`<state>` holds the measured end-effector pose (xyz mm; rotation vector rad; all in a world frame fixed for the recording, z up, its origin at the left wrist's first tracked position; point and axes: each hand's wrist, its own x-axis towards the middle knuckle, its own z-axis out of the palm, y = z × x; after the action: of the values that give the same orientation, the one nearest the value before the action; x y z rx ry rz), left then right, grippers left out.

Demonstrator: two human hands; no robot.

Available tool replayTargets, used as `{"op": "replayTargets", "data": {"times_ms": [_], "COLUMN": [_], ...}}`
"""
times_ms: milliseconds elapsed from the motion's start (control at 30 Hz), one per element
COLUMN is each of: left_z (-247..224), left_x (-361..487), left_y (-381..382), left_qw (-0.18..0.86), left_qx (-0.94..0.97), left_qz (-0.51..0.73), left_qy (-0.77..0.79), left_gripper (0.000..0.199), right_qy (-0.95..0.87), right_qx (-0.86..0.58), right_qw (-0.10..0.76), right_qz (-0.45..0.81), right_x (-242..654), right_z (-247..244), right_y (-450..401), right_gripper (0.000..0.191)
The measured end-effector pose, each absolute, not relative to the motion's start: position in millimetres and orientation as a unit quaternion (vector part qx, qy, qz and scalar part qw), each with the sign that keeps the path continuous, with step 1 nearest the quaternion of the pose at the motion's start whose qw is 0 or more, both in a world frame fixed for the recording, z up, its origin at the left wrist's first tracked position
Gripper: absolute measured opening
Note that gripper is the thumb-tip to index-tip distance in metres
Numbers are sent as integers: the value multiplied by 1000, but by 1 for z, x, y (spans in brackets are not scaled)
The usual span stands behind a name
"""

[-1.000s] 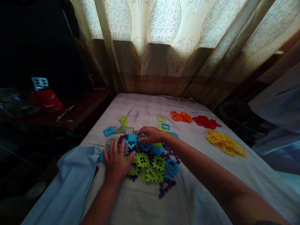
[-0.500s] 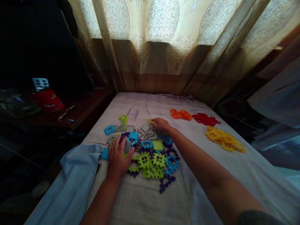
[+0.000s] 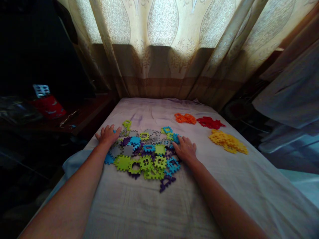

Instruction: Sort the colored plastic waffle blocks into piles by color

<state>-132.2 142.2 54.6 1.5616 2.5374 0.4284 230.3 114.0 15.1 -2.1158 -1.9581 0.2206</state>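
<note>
A mixed heap of flat interlocking plastic pieces lies between my hands, with lime green pieces [image 3: 123,163], blue pieces [image 3: 172,165], grey pieces [image 3: 128,150] and purple pieces [image 3: 167,182]. My left hand [image 3: 107,135] rests at the heap's left edge, fingers spread, over a blue piece that it mostly covers. On the right edge, my right hand [image 3: 185,148] lies with its fingers apart, touching a blue piece [image 3: 176,138]. Neither hand grips a piece.
Sorted piles lie on the sheet to the right: orange pieces [image 3: 185,118], red pieces [image 3: 210,122] and yellow pieces [image 3: 227,141]. A dark side table [image 3: 87,111] with a red container [image 3: 51,107] stands left. A curtain [image 3: 159,71] hangs behind the bed.
My left hand has moved from on top of the heap to its left edge. My right hand has come back from the far side to the right edge, letting go of a green piece.
</note>
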Motion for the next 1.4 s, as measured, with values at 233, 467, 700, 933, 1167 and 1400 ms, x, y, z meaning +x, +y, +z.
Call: {"op": "replayTargets", "data": {"times_ms": [233, 467, 700, 933, 1167, 1400], "left_z": [35, 45, 10, 12, 6, 6], "left_x": [-92, -78, -45, -38, -53, -57], "left_y": [162, 107, -1, -11, -22, -16], "left_qw": [110, 78, -17, -76, -65, -41], "left_qx": [634, 700, 758, 696, 653, 647], "left_qz": [65, 129, 150, 286, 332, 355], "left_qy": [763, 698, 635, 655, 678, 673], "left_gripper": [63, 66, 81, 47, 35, 35], "right_qy": [-737, -744, -783, -754, -767, -749], "right_qx": [-643, -614, -576, -584, -599, -630], "right_qw": [164, 231, 205, 279, 200, 182], "right_qz": [128, 127, 114, 116, 115, 98], "right_x": [203, 234, 229, 220, 192, 182], "right_z": [13, 11, 0, 15, 37, 44], "right_y": [122, 97, 21, 29, 51, 56], "right_gripper": [54, 59, 65, 44, 37, 41]}}
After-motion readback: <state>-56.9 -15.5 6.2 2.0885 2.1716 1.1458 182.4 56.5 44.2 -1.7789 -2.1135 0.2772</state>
